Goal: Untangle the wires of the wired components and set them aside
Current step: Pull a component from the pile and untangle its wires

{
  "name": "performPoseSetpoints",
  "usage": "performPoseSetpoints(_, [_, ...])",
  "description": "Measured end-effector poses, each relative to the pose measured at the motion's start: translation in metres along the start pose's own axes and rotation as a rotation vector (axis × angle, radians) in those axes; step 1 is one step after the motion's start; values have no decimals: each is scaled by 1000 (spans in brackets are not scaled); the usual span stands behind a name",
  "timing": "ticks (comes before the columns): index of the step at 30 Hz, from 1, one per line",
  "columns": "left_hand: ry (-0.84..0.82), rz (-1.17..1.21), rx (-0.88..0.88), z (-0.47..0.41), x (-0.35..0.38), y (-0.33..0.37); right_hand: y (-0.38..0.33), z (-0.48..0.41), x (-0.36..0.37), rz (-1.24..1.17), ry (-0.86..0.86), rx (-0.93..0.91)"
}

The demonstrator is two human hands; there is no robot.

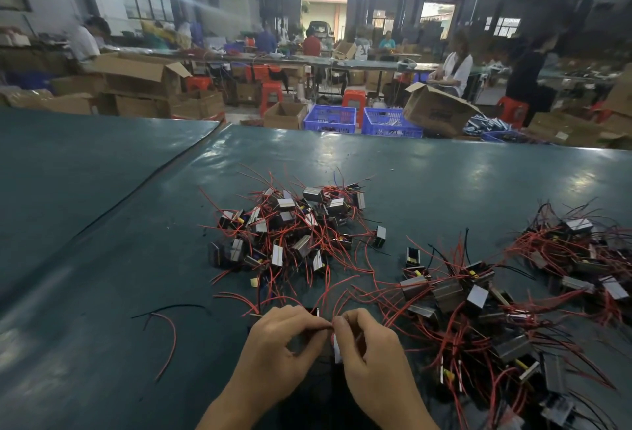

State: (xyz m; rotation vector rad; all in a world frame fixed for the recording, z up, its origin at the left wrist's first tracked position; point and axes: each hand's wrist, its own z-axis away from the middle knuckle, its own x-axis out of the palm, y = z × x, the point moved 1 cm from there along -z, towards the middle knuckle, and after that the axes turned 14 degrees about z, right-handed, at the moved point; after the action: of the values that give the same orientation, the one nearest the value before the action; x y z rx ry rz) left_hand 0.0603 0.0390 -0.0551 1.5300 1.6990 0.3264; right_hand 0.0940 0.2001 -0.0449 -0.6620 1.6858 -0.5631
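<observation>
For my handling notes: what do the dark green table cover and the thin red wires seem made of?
Dark green table cover: probably vinyl or rubber sheet, glossy; lamps reflect in it. Thin red wires: likely plastic-insulated, smooth; they bend in loose curves.

a factory assembly hall: long green-covered worktables (444,169), seated workers (453,69), brown cardboard cartons (136,74), blue plastic crates (330,118), red plastic stools (272,94).

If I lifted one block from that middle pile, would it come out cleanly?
Probably not: red wires in the pile cross, so neighbours would likely drag along. They look floppy, curving loosely. The boxy blocks seem unlikely to roll.
</observation>
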Motion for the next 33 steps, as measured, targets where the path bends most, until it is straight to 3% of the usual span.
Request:
performPoseSetpoints(8, [13,18,2,-1,-1,-2,5,0,0,62,42,-13])
performPoseSetpoints(12, [9,-123,129,-1,0,-4,4,-1,6,36,14,84])
performPoseSetpoints(15, [-3,-256,259,-2,1,-5,4,-5,13,-106,-27,231])
performPoseSetpoints(18, [-24,-267,261,-2,2,-4,8,-8,12,-304,-132,351])
performPoseSetpoints(21, [16,-68,50,-2,-2,-1,7,-7,0,-319,-105,160])
performPoseSetpoints(26, [-16,237,-219,-4,-9,2,7,-3,-12,-30,83,-223])
performPoseSetpoints(30, [-117,239,-267,-4,-14,0,8,-4,-13,-50,129,-310])
performPoseSetpoints(33, [-103,159,-243,-3,-13,1,6,-2,-11,107,218,-357])
